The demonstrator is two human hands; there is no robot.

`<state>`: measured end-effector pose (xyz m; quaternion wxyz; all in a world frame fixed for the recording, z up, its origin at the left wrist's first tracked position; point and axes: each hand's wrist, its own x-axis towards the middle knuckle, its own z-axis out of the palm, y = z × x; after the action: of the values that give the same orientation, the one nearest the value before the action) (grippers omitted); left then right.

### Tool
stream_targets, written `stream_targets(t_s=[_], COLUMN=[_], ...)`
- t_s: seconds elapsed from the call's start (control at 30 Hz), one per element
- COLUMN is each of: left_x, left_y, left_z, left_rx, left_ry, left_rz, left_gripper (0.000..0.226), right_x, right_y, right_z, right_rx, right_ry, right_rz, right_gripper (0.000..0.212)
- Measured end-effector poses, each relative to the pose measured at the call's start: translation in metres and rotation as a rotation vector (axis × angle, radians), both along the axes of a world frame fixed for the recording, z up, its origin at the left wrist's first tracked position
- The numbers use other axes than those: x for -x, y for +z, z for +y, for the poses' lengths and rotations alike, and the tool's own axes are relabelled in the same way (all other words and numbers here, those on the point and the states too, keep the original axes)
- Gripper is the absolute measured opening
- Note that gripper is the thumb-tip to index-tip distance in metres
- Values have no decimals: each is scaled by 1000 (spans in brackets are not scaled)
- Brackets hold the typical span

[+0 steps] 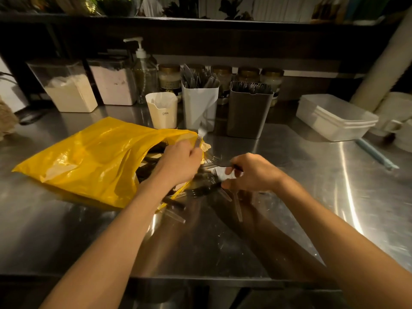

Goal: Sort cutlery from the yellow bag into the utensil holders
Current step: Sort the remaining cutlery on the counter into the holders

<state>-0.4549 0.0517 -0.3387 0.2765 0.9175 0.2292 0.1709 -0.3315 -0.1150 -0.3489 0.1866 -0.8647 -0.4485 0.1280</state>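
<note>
left hand [180, 162] is gripping a fork [201, 132] at the mouth of the yellow bag [89, 157] lying on the tabletop [289, 197]; right hand [252, 172] is pinching several forks [217, 165] beside it. that loose bundle is risking a spill or mis-sort (dim light is blurring shapes). behind, a white holder [199, 108] and a grey holder [248, 112] are standing packed with dark cutlery [198, 80]; the contents of a cream cup [162, 112] are unclear.

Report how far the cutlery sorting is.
Done: the white holder and grey holder hold cutlery. In hand: left hand grips a fork, right hand a second fork. Left: handles inside the yellow bag, loose pieces on the counter.
</note>
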Motion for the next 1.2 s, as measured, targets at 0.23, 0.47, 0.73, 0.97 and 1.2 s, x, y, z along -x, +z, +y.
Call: stream_targets(t_s=[0.23, 0.47, 0.73, 0.97, 1.2], left_x=[-26, -35, -21, -19, -19], left_y=[-4, -2, 2, -1, -7], left_z=[30, 40, 47, 54, 52], left_rx=[290, 745, 932, 945, 873], left_ry=[97, 63, -22, 93, 60], left_rz=[-254, -566, -978, -948, -835], left_gripper=[10, 15, 24, 25, 23], right_x=[-7, -31, -17, -17, -38], right_y=[5, 12, 6, 0, 22], right_z=[25, 32, 91, 109, 91], right_rx=[73, -191, 13, 39, 85], right_ry=[153, 69, 217, 179, 198], right_rz=[-27, 52, 16, -18, -69], right_gripper=[9, 6, 33, 21, 13])
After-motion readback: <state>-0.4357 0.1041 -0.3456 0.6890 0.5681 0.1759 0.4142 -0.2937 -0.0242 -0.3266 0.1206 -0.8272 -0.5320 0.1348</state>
